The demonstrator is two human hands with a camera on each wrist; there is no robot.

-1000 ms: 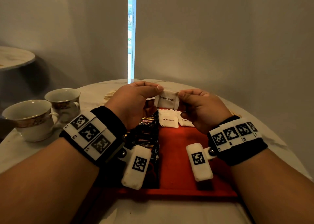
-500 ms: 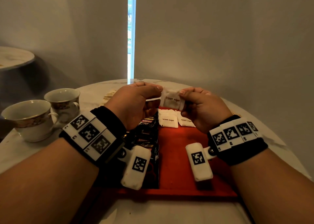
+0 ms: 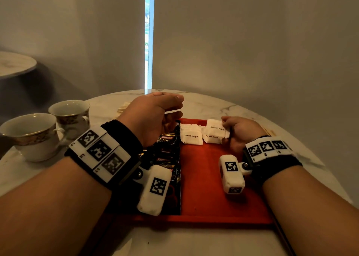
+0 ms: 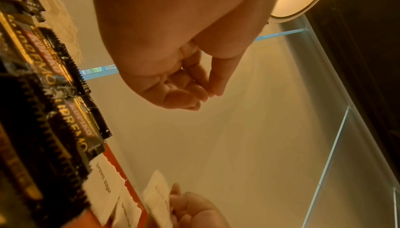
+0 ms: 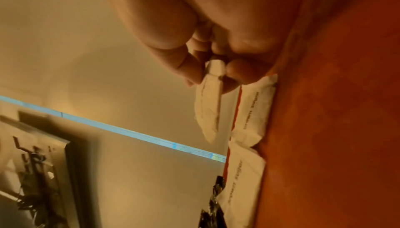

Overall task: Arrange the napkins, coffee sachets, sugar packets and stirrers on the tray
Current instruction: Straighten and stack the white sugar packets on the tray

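Observation:
On the round marble table lies a red tray [image 3: 204, 178]. Black coffee sachets [image 3: 168, 153] lie in a row along its left side. Two white brown sugar packets [image 3: 191, 136] [image 3: 211, 138] lie at its far end. My right hand [image 3: 236, 131] pinches a third brown sugar packet [image 3: 216, 128] [image 5: 208, 110] just above the right one. Over the sachets' far end hovers my left hand [image 3: 155, 118], its fingers [image 4: 194, 93] loosely curled and holding nothing.
Two gold-rimmed cups [image 3: 33, 135] [image 3: 71, 114] stand at the table's left. Wooden stirrers [image 3: 122, 107] lie beyond my left hand, and more stirrers [image 3: 269, 131] sit right of the tray. A second round table [image 3: 15, 63] is at far left.
Both hands held the sugar packet up together. My left hand has let go, and my right hand has carried the packet down and to the right, over the tray's far end.

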